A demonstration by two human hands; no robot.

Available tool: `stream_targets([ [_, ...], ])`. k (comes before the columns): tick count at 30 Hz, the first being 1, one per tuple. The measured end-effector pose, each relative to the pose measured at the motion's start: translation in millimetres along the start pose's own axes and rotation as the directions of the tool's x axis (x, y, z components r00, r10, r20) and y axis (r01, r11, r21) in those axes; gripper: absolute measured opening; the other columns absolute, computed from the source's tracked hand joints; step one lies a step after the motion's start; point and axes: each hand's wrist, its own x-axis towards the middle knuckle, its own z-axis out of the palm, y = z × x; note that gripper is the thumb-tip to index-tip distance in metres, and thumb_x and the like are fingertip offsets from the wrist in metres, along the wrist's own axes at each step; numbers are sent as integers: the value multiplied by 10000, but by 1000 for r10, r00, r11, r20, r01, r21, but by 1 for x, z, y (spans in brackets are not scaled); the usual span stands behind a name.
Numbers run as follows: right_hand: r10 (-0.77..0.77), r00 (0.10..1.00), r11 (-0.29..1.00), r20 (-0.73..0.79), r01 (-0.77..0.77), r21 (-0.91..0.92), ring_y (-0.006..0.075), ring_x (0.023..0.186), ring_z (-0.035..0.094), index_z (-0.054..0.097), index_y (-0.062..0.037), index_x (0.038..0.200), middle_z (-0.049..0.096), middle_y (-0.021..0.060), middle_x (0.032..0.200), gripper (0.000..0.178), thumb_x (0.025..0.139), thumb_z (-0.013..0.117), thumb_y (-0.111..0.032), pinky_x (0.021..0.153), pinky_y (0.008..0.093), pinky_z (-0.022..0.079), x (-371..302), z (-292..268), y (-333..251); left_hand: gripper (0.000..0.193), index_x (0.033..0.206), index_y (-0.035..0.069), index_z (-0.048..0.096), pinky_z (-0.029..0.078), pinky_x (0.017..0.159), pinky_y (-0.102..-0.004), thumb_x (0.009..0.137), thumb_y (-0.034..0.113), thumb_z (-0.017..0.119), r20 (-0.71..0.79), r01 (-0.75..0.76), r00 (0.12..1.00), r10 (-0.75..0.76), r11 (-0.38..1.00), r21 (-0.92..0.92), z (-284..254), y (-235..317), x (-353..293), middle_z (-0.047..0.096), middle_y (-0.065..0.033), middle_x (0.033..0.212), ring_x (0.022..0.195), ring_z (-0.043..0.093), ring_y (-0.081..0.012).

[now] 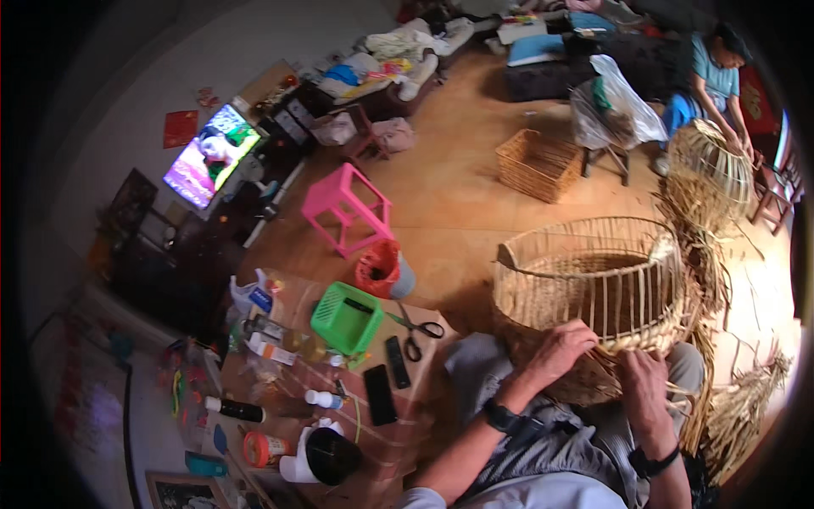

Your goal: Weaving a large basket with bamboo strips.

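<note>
Basket (585,293) with thin upright ribs sits at my lap, and both my hands are on its near side. My left hand (566,346) bends its fingers down onto the thick woven band, touching it. My right hand (644,382) is just beside it, fingers curled in at the same band. I cannot tell if either one is pinching a strip, because my fingertips are partly hidden. Pale loose strips poke out just right of my right hand, and a bundle of dry straw (750,407) lies farther right.

Left of my left hand is a table (398,445). Black-handled scissors (413,339) are on it, with a remote (397,362), a flat black phone (380,394) and a green plastic tray (322,322) beyond them. Ahead and left of my hands stands a pink stool (348,204), with a red-lined bin (378,270) near it. Straight ahead, past my basket, is a brown square wicker basket (538,170). Far ahead to the right, another person (716,81) bends over a ribbed basket (712,165) too.
</note>
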Motion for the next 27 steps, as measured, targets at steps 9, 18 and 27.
stream_targets([
  [9, 298, 954, 886, -18, -270, 377, 286, 805, 684, 712, 6, 980, 677, 145, 923, 119, 887, 644, 35, 701, 378, 518, -50, -28, 80, 112, 959, 12, 719, 529, 792, -392, 909, 110, 701, 29, 113, 993, -110, 989, -99, -3, -2, 9, 683, -123, 910, 891, 678, -302],
  [18, 326, 857, 942, -400, -259, 213, 332, 924, 604, 646, -20, 1080, 584, 149, 1030, 315, 795, 635, 112, 781, 423, 487, -55, -30, 76, 150, 960, 37, 748, 528, 782, -415, 904, 173, 722, 42, 140, 990, -137, 988, -63, 4, -4, 9, 680, -136, 907, 873, 678, -327],
  [27, 40, 998, 999, -44, -39, 28, 349, 998, 540, 582, -37, 1172, 544, 153, 1011, 481, 734, 761, -121, 887, 474, 443, 4, 19, -41, 150, 996, 71, 782, 536, 798, -398, 910, 173, 714, 146, 206, 971, -189, 972, -113, -5, -6, 16, 689, -127, 909, 908, 692, -318],
])
